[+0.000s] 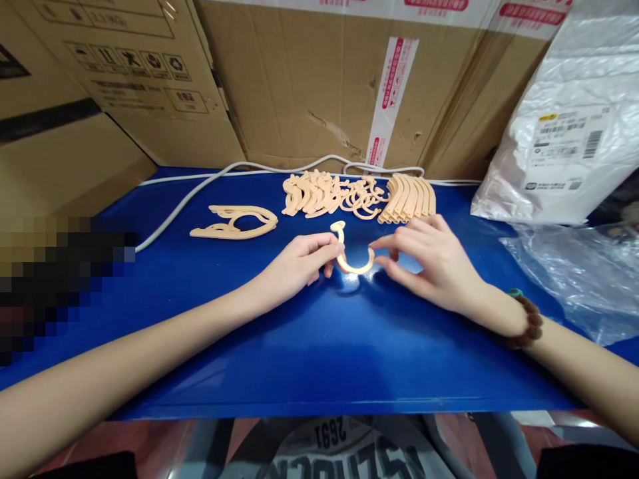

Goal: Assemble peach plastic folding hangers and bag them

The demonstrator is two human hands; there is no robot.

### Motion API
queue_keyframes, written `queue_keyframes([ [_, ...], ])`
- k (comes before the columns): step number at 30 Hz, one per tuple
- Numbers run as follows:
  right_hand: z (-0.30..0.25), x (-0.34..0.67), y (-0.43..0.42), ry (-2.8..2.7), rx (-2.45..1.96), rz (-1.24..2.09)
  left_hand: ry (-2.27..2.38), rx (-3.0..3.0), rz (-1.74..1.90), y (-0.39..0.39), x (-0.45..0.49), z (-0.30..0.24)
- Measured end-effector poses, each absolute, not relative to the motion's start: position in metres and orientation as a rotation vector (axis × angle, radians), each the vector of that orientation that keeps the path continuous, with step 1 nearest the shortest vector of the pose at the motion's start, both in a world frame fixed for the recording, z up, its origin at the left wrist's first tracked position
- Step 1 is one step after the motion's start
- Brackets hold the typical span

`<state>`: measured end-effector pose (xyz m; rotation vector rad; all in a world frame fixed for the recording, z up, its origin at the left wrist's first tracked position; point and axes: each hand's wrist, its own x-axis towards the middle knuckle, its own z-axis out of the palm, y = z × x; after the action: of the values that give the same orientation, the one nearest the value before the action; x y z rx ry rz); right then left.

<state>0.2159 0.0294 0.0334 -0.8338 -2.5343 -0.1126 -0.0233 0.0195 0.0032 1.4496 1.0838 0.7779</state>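
My left hand (pixel 312 257) pinches a beige plastic hanger hook (pixel 358 269) by its stem, between thumb and fingers. The hook is held above the blue table, its flat knob end up and its curve opening upward. At the curved tip, the thumb and index finger of my right hand (pixel 424 259) close around the end. Behind the hands lie a pile of loose hooks (pixel 363 198), a group of curved hanger pieces (pixel 310 193) and a neat row of hanger arms (pixel 409 198). A folded hanger (pixel 234 223) lies apart on the left.
Cardboard boxes (pixel 319 86) stand along the back of the blue table (pixel 319 359). A white cable (pixel 184 199) runs in front of them. To the right are a white parcel bag (pixel 544 153) and clear plastic wrap (pixel 574 279). A blurred-out area covers the left edge.
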Motion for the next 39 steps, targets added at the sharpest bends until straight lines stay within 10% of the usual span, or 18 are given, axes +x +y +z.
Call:
queue_keyframes([
  [14, 0.036, 0.285, 0.103, -2.025, -1.816, -0.1, 1.095, 1.555, 0.759, 0.013, -0.024, -0.001],
  [39, 0.013, 0.282, 0.125, -1.879, -1.968, -0.012, 1.069, 1.516, 0.741, 0.016, -0.024, -0.003],
])
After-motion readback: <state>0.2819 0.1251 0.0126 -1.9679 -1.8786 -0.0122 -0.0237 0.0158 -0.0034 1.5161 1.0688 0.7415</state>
